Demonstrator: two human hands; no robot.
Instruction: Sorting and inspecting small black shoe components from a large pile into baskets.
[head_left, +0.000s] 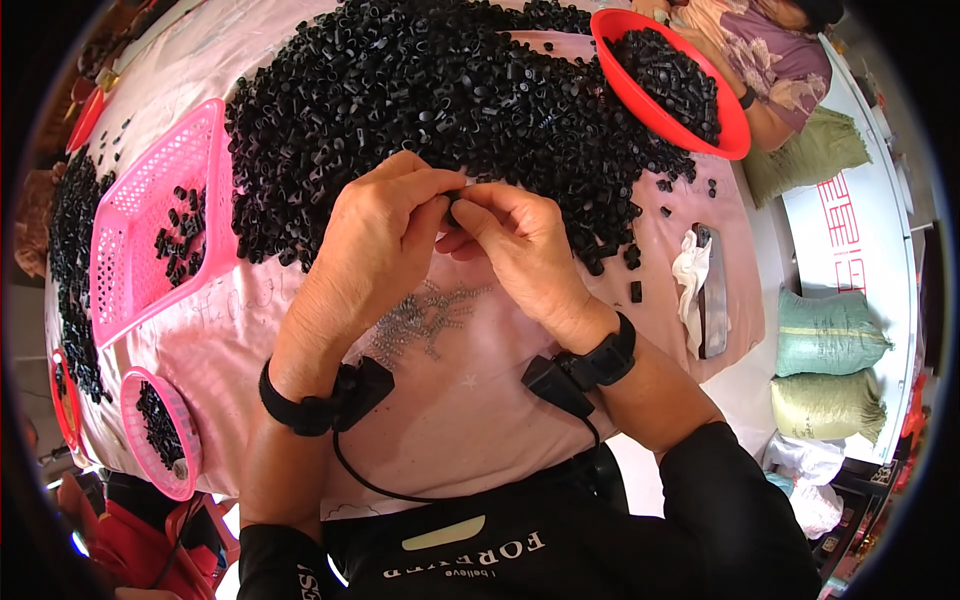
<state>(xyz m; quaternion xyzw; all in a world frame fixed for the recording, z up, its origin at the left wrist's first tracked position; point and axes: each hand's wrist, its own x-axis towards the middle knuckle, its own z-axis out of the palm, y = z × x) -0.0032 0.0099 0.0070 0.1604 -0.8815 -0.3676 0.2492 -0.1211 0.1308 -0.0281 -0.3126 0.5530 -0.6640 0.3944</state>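
Observation:
My left hand (385, 220) and my right hand (525, 240) meet over the table's middle, thumbs and fingers pinched on one small black plastic part (453, 197). Fingers cover most of that part, so its exact shape cannot be made out. Just beyond them spreads a large heap of small black plastic parts (400, 90), many of them hollow. On the pink cloth below my hands lies a loose scatter of small silvery metal pieces (415, 325), seemingly springs.
Left of the heap is a pink basket (108, 270) with some black parts; a round pink basket (190, 470) sits nearer. Far right, a red basin (738, 135) of black parts stands beside another person (775, 60). A phone (713, 300) and crumpled tissue (690, 275) lie at right.

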